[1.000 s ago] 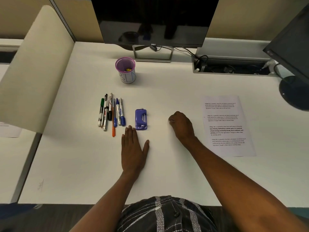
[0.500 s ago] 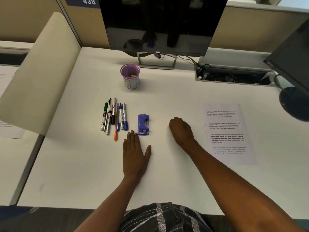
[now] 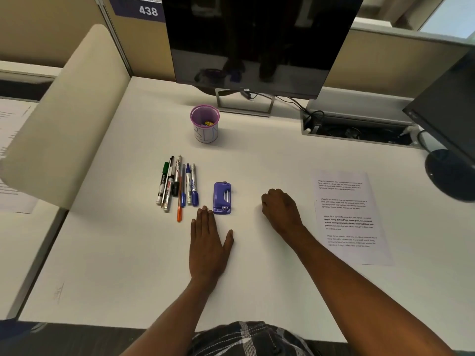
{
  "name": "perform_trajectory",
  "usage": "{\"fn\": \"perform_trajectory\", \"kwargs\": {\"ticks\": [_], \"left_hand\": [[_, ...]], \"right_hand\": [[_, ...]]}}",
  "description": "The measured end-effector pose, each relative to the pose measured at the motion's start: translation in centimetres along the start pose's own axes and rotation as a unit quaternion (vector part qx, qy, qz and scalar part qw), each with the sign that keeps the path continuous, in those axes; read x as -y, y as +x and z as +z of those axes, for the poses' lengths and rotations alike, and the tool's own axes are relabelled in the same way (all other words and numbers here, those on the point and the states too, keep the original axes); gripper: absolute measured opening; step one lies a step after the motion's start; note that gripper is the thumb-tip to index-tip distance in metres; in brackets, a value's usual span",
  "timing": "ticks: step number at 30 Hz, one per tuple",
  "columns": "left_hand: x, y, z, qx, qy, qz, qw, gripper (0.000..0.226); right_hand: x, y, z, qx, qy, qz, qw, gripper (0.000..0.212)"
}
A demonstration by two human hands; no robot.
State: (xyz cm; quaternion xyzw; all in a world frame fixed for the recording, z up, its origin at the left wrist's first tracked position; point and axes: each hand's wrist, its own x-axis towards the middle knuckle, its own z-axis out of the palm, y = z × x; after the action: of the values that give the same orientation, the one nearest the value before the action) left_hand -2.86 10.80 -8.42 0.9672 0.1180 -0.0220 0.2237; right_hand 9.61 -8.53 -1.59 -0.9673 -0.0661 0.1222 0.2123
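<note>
My left hand (image 3: 208, 246) lies flat on the white desk (image 3: 128, 253), fingers straight and together, fingertips just short of a small purple hole punch (image 3: 222, 198). My right hand (image 3: 281, 210) rests on the desk to the right of the punch, fingers curled under, holding nothing that I can see. Left of the punch lies a row of several pens and markers (image 3: 177, 185), side by side, among them an orange pen (image 3: 179, 204). Behind them stands a purple mesh pen cup (image 3: 205, 123) with a small yellow item inside.
A printed sheet of paper (image 3: 349, 217) lies at the right. A dark Dell monitor (image 3: 257, 39) stands at the back, a second monitor's base (image 3: 448, 173) at far right. A cable tray (image 3: 357, 129) opens at the rear. A beige divider (image 3: 64, 119) borders the left.
Both hands stay where they were. The camera has tilted upward, so more of the monitor and the partition behind it shows.
</note>
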Motion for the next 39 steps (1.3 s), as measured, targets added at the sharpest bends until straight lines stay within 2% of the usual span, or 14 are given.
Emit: {"fn": "perform_trajectory", "kwargs": {"ticks": [3,7,15,19,24,28,30,32,35,39], "left_hand": [[-0.2,0.1,-0.1,-0.008,0.019,0.000,1.000,0.085],[-0.3,0.2,-0.1,0.014,0.029,-0.007,0.999,0.084],[-0.4,0.4,0.2,0.033,0.000,-0.031,0.999,0.085],[-0.5,0.5,0.0,0.031,-0.016,-0.046,0.998,0.086],[-0.5,0.9,0.0,0.048,-0.037,-0.062,0.996,0.087],[-0.5,1.2,-0.1,0.064,-0.049,-0.066,0.995,0.086],[-0.6,1.3,-0.2,0.070,-0.066,-0.067,0.993,0.088],[-0.7,1.6,-0.6,0.051,-0.060,-0.057,0.995,0.091],[-1.0,1.5,-1.2,0.063,-0.051,-0.048,0.996,0.090],[-1.0,1.7,-1.3,0.092,-0.031,-0.053,0.994,0.090]], "right_hand": [[0.7,0.7,-0.6,-0.012,-0.054,-0.026,0.998,0.014],[3.2,2.5,-2.1,-0.028,-0.067,-0.058,0.996,0.015],[12.4,11.0,-6.0,-0.141,0.008,-0.150,0.978,0.013],[16.6,16.1,-7.4,-0.164,0.011,-0.170,0.972,0.018],[18.9,21.6,-6.9,-0.116,-0.080,-0.154,0.978,0.022],[19.3,23.6,-5.8,-0.088,-0.146,-0.158,0.973,0.017],[19.4,23.9,-5.6,-0.085,-0.155,-0.162,0.971,0.014],[19.4,24.2,-5.3,-0.092,-0.148,-0.164,0.971,0.019],[19.6,24.5,-5.0,-0.089,-0.131,-0.153,0.975,0.027],[19.7,25.0,-4.9,-0.053,-0.134,-0.140,0.980,0.022]]}}
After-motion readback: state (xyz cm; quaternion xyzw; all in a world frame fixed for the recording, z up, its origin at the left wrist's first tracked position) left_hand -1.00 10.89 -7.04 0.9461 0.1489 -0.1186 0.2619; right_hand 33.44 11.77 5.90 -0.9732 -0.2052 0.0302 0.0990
